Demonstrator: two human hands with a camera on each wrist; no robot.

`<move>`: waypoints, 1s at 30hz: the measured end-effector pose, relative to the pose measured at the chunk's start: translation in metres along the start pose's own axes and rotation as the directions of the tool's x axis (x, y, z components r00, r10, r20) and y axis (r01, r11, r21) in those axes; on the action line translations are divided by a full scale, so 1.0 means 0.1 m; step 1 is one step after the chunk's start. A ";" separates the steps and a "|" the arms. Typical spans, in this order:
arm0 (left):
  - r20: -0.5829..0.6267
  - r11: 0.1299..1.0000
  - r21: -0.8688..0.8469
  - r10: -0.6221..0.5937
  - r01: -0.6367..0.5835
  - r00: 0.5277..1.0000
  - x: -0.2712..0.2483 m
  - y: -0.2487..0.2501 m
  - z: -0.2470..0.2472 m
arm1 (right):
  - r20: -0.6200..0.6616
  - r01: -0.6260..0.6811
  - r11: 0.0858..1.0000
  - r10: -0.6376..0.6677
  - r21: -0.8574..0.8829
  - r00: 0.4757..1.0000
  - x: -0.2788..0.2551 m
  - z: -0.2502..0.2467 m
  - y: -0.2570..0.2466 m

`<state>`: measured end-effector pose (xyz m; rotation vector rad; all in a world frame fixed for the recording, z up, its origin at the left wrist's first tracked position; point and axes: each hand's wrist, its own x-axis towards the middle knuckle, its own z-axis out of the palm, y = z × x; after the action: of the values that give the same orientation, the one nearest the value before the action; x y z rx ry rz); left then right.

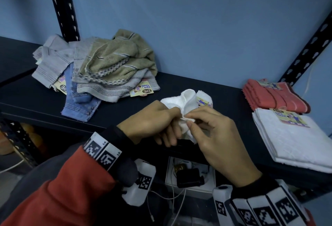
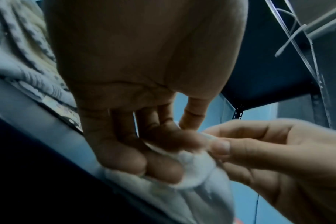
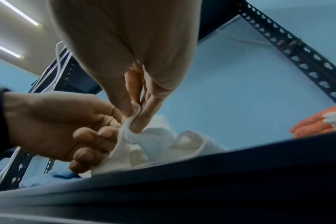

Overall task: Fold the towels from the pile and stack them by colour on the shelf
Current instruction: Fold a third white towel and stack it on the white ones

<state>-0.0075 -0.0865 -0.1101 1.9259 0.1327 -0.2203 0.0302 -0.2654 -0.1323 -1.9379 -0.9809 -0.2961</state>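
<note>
Both wrists, wrapped in black-and-white marker bands, frame the bottom of the head view. Just beyond them the left hand and right hand meet at the front edge of the dark shelf. Between them sits the white towel, bunched and unfolded, its far part resting on the shelf and its near corner gathered up at the fingertips. On the right hand, thumb and forefinger pinch that corner; the right wrist view shows the cloth squeezed between the two fingertips. The fingers of the left hand curl around the bunched cloth right beside that pinch, with the towel hanging below them over the shelf edge.

Farther back on the left lies the loose pile of grey, blue and tan towels, well apart from the hands. On the right of the shelf a folded white stack sits near the front, with a folded red stack touching it just behind.
</note>
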 end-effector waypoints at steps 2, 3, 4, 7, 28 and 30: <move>-0.153 0.991 0.133 0.031 -0.011 0.988 0.02 -0.04 -0.01 | 0.068 0.005 0.999 -0.002 -0.044 0.998 -0.03 0.04 -0.01; -0.225 0.980 0.201 0.056 -0.010 0.973 0.05 -0.08 -0.03 | 0.098 0.003 0.998 0.003 -0.066 0.995 -0.05 0.06 -0.02; -0.294 0.964 0.264 0.084 -0.004 0.952 0.08 -0.13 -0.05 | 0.121 -0.001 0.997 0.011 -0.083 0.993 -0.07 0.08 -0.03; -0.463 0.912 0.408 0.164 0.045 0.871 0.13 -0.19 -0.09 | 0.155 -0.026 0.996 0.039 -0.087 0.987 -0.09 0.09 -0.07; -0.650 0.979 -0.078 0.094 -0.189 0.754 0.09 -0.14 -0.54 | -0.033 0.097 0.961 -0.109 -0.257 0.994 -0.01 -0.11 -0.02; -0.638 0.964 -0.152 0.072 -0.217 0.767 0.08 -0.12 -0.51 | -0.023 0.109 0.960 -0.119 -0.258 0.993 -0.02 -0.10 -0.02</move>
<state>0.0028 -0.0344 -0.1051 1.7085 0.4330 0.5426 0.0287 -0.2743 -0.1263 -2.1025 -1.0738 -0.5482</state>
